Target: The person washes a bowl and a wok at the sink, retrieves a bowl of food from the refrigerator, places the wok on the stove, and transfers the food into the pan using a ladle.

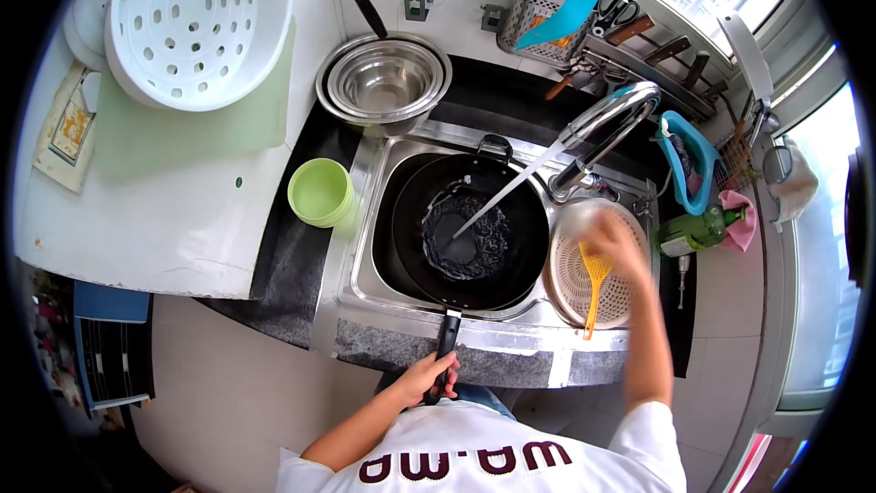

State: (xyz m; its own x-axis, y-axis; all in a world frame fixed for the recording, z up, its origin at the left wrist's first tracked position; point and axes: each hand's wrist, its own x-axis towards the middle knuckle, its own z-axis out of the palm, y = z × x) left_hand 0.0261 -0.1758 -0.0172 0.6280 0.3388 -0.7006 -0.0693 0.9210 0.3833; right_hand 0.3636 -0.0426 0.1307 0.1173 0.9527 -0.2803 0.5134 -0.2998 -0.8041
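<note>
Several nested round steel bowls (387, 84), top centre, and one curved chrome faucet (620, 110), upper right, stand beyond a round black wok (522, 251) at centre, pooled with foamy water (464, 239). The left hand (432, 376) clasps its long black handle (447, 338); the blurred right hand (617, 242)'s grip I cannot tell.

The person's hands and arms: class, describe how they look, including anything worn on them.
The left hand is bare, with no glove. The right hand looks ungloved too, though motion blur hides its details. Both forearms are uncovered, with no watch or bracelet visible. The short sleeves are plain white, part of a white shirt with large dark maroon letters.
</note>
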